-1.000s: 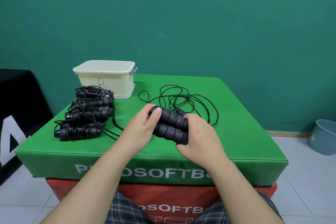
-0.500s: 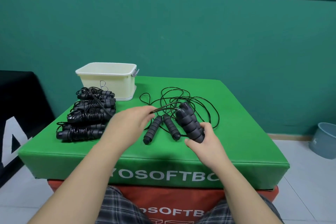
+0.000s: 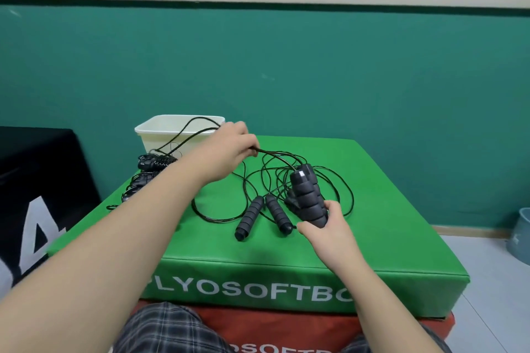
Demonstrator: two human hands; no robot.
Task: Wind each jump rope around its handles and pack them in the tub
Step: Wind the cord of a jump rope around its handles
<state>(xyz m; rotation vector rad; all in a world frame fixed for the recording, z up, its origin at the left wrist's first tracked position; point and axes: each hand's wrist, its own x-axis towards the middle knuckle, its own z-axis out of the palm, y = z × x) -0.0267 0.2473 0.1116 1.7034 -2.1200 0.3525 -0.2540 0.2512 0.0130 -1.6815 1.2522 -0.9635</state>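
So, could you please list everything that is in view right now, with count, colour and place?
held handles: two, black, pressed together, raised over the mat's right half.
loose handles: two, black, lying on the mat's front middle.
cord: black, loose loops across the mat, one strand lifted.
wound ropes: black, count unclear, mat's left, partly behind the arm.
tub: one, cream, mat's far left corner.
mat: one, green, on a red block.
bin: one, grey-blue, floor at right.
left hand: pinches the lifted cord.
right hand: grips the held handles.
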